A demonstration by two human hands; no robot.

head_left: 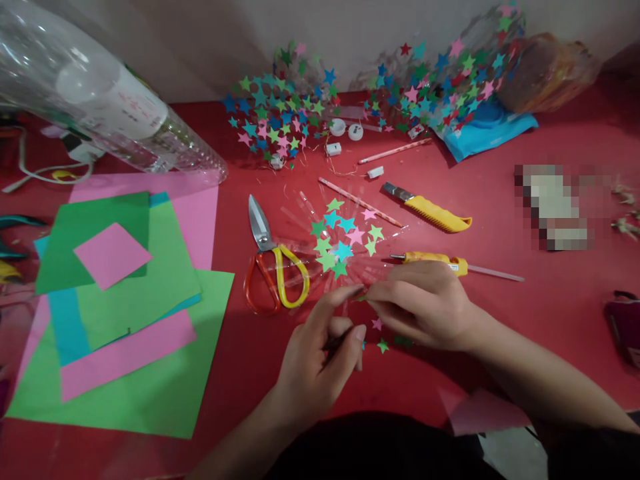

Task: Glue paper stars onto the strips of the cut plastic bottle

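Note:
Clear plastic strips spread out like rays under a cluster of paper stars (343,251) in green, blue and pink. At its near side, my right hand (425,303) pinches a small green star (362,298), mostly covered by the fingers. My left hand (325,353) has its index finger stretched toward that star, the tip at or beside it; its other fingers are curled and the thumb is apart from the index. Several loose stars, one a green star (383,346), lie between and beneath my hands. Just beyond my right hand lies a yellow glue gun (430,257) with a glue stick.
Scissors (267,260) with red and yellow handles lie left of the cluster; a yellow cutter knife (430,208) lies right. Coloured paper sheets (150,393) are stacked at left, beside a big clear bottle (125,100). Star-covered bunches (280,113) stand along the back wall.

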